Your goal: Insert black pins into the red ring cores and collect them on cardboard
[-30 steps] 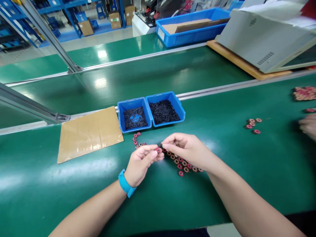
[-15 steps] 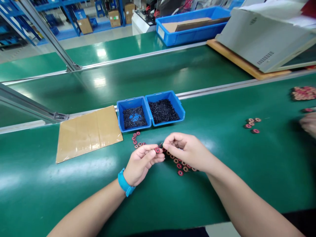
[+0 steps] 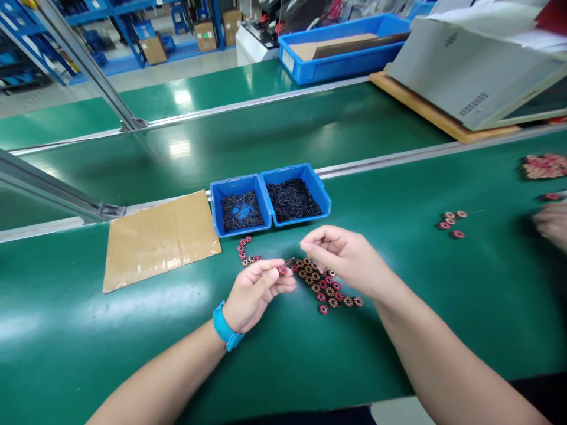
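In the head view, the left hand [image 3: 254, 290] pinches a small red ring [image 3: 282, 270] between thumb and fingers, just left of a cluster of rings [image 3: 330, 291] on the table [image 3: 274, 372]. The right hand [image 3: 343, 258] hangs apart, fingertips drawn close; whether its grip holds anything, I cannot tell. The ring looks light and stiff, its thin wires [image 3: 289, 260] easily bent: best held by the rim.

On the bench [image 3: 266, 378] before me, a cluster of rings [image 3: 330, 291] lies just right of my left hand [image 3: 254, 289], near my right hand [image 3: 345, 260]. Behind, the left bin [image 3: 245, 231] and right bin [image 3: 303, 221] stand side by side, small pieces [image 3: 293, 199] in each, a cardboard sheet [image 3: 162, 242] to their left.
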### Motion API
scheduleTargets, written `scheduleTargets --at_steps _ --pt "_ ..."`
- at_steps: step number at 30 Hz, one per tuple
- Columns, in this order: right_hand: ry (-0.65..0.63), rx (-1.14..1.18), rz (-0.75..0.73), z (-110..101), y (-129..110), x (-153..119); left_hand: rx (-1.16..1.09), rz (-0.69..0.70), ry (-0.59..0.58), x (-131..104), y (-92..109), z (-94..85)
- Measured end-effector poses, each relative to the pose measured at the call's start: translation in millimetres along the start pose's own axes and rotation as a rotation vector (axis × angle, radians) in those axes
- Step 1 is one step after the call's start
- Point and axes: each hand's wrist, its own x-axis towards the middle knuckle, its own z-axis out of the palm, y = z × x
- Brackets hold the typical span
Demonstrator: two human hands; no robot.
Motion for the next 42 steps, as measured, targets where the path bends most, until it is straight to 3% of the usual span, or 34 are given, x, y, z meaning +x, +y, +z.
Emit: scheduleTargets --at_steps 3,10,15,18,22,25,28,31,36,39,42 --pt "0.003 -0.074 -0.112 -3 -1 -3 0.009 0.003 0.012 0 1 1.0" --pt "-0.090 -0.548 -0.553 0 0 -12 0.086 0.032 0.047 0 1 1.7" --pt "-0.090 -0.795 -0.689 3 -2 -13 0.187 0.043 0.063 0 0 -0.7" --pt "0.012 -0.835 -0.759 2 -2 -11 0.214 0.030 0.058 0 -1 -1.9" --pt "0.106 -0.657 -0.634 -1 1 -8 0.141 0.014 0.062 1 -1 -1.6" --pt "-0.006 -0.582 -0.475 -2 2 -8 0.117 0.020 0.071 1 0 -0.2" --pt "-0.101 -0.578 -0.413 0 1 -9 0.131 0.026 0.073 0 0 0.9" --pt "-0.127 -0.623 -0.426 3 0 -11 0.154 0.034 0.076 0 0 0.3" --pt "-0.137 -0.821 -0.583 6 -2 -11 0.208 0.029 0.058 1 0 -1.5" --pt "-0.075 -0.823 -0.650 6 -2 -10 0.173 0.017 0.039 1 1 -0.6" --pt "0.058 -0.655 -0.595 4 -3 -9 0.095 -0.003 0.038 0 2 0.6"
